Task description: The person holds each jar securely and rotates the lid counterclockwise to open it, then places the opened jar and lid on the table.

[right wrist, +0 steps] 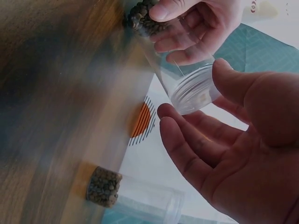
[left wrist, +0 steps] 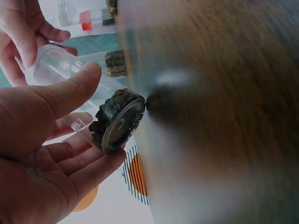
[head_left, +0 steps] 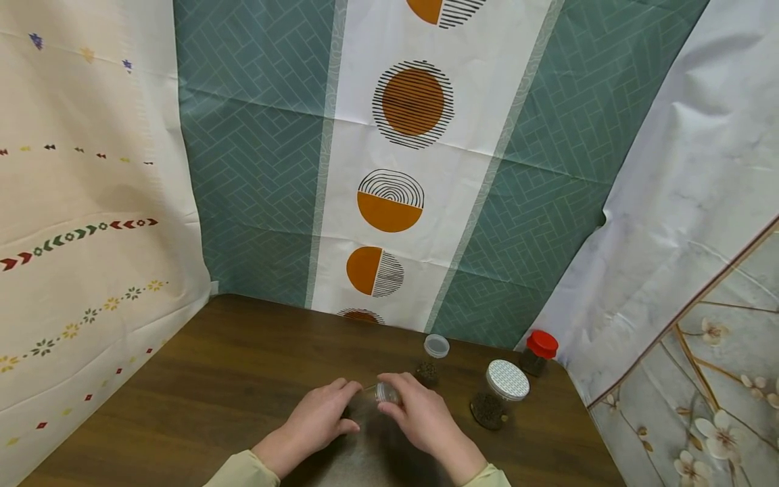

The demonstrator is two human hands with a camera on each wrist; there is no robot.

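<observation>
Between my two hands is a clear plastic jar (left wrist: 96, 100), tilted, with dark bean-like bits (left wrist: 117, 109) gathered at its bottom. My left hand (head_left: 319, 416) holds the jar low on its body, thumb on one side and fingers on the other. At the other end, my right hand (head_left: 420, 412) has its thumb and fingertips around the clear screw top (right wrist: 194, 91). The jar's base edge is close over the brown wooden table (left wrist: 224, 112). From the head view, most of the jar is hidden by the hands.
Just behind the right hand stands another clear jar (head_left: 436, 348) with dark bits in it. Farther right are a wider jar with a white patterned lid (head_left: 508, 380) and a jar with a red lid (head_left: 541, 343). Patterned cloth (head_left: 255, 169) hangs behind the table.
</observation>
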